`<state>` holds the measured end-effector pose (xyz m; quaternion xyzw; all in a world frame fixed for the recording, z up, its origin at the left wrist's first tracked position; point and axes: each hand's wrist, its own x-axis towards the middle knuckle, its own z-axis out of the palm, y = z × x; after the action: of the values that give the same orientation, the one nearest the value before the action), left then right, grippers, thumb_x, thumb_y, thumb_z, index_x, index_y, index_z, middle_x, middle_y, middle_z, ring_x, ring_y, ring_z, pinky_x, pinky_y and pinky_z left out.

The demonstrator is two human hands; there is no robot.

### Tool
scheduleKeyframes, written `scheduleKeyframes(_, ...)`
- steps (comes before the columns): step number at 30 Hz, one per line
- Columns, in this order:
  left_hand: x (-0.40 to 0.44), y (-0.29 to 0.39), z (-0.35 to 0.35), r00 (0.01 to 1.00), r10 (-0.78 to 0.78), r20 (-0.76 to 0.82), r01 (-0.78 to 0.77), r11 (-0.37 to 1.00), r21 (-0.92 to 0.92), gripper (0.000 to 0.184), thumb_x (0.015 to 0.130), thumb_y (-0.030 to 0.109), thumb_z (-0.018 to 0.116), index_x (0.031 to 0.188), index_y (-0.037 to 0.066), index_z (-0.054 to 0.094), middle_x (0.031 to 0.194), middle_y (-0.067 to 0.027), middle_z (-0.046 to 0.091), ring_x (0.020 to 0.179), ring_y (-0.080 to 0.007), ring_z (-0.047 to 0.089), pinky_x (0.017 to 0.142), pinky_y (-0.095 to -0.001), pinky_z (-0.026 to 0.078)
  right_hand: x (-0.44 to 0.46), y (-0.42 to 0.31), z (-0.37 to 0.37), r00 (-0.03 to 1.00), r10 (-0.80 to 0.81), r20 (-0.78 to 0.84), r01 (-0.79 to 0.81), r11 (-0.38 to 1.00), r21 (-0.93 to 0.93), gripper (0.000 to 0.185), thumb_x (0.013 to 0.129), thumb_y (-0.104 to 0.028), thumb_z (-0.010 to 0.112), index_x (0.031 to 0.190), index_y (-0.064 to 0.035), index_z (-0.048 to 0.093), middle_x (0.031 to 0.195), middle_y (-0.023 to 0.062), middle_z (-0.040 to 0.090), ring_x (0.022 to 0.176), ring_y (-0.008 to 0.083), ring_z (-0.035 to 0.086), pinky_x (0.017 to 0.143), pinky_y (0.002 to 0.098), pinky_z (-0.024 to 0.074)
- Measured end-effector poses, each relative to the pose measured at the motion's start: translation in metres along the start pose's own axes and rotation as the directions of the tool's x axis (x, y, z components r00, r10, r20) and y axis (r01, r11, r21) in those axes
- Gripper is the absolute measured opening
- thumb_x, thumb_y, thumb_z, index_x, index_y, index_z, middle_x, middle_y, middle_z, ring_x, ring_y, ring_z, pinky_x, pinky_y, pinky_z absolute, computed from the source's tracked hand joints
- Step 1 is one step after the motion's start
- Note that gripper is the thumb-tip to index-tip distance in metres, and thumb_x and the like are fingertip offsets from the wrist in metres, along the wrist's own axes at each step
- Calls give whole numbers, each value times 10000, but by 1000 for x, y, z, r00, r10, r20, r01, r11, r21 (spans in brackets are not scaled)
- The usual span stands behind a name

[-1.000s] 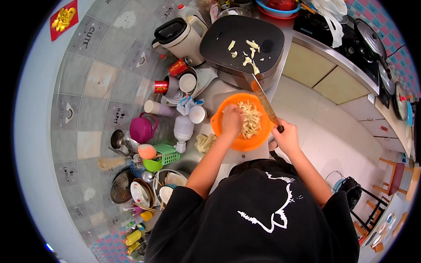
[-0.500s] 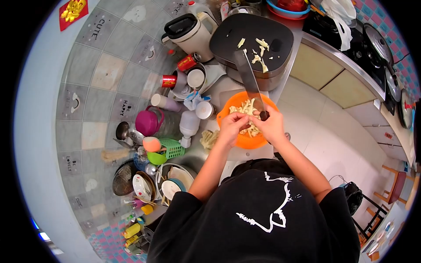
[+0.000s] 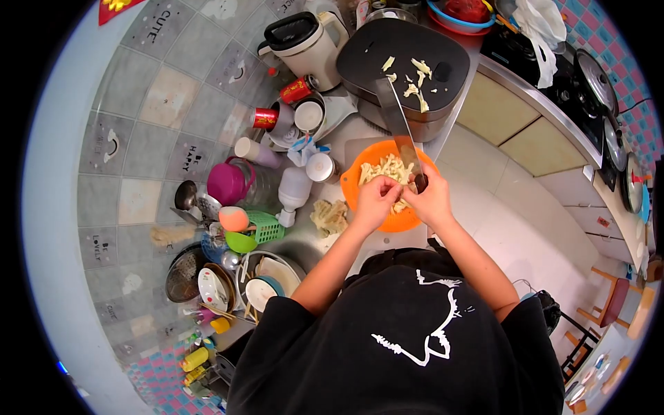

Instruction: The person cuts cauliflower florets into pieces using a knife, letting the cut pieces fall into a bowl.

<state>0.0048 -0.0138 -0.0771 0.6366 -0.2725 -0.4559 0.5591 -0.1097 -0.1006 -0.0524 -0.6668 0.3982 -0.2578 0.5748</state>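
Note:
An orange plastic basket (image 3: 351, 181) holds many small pale strips of cut food (image 3: 387, 168). My right hand (image 3: 432, 199) is closed around the dark handle of a kitchen knife (image 3: 400, 124), whose wide blade points up and away over the basket. Over the basket's near side, my left hand (image 3: 375, 202) has its fingers pinched together close to the right fingertips. Whatever lies between them is hidden. Beyond the blade's tip, more pale pieces (image 3: 422, 68) are scattered on the dark lid of a cooker (image 3: 353, 59). A crumpled yellowish cloth (image 3: 329, 217) lies left of the basket.
Along the tiled wall stand a white jug-like appliance (image 3: 296, 45), red cans (image 3: 297, 90), a lidded jar (image 3: 321, 168) and a pink-lidded container (image 3: 227, 181). Bowls (image 3: 261, 293) sit in a rack at the lower left. A stove (image 3: 515, 57) is at the upper right.
The view has shifted slightly. Both hands remain over the basket, fingertips still together, with the knife still in my right hand.

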Motion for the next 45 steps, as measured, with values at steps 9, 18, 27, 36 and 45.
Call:
scheduleKeyframes(9,-1,13,0,994,114,-5,-110,970,217,71,840,62,566,831,-7,551,695,-11,569,621,-73,506,564,-218,420,-5,-13,-4,996,-80,26,83,989,-119,522,696,-29,628,1204,-89,523,738,53,595,652,132,585,654,256,476)
scheduleKeyframes(18,2,1,-6,997,32,68,-34,999,27,139,885,146,554,852,10,544,754,-11,574,680,-76,529,630,-217,432,-5,-14,-5,994,-106,23,108,992,-66,491,698,-35,635,1177,-83,542,720,42,583,612,119,560,620,247,465)
scheduleKeyframes(27,5,34,-24,934,-269,236,298,950,-98,131,843,148,597,809,29,556,770,-20,568,662,-91,558,605,-227,490,-7,-10,-5,995,-90,51,95,990,-108,460,701,-45,623,1155,-84,563,710,61,588,609,121,565,620,249,468)
scheduleKeyframes(36,-6,8,-60,927,-363,-97,366,930,13,185,841,221,610,835,39,578,790,-49,588,668,-101,573,609,-223,466,8,14,-22,982,-115,-149,70,958,-278,403,710,-51,636,1110,-62,591,711,36,625,587,83,538,600,238,467)
scheduleKeyframes(45,-38,-34,-39,915,137,-379,14,929,370,323,865,172,546,1127,-17,544,1017,-135,621,936,-226,588,850,-308,438,-7,25,-4,998,-64,-27,56,976,-211,506,735,-19,625,1224,-109,529,913,87,670,703,111,622,690,258,492)
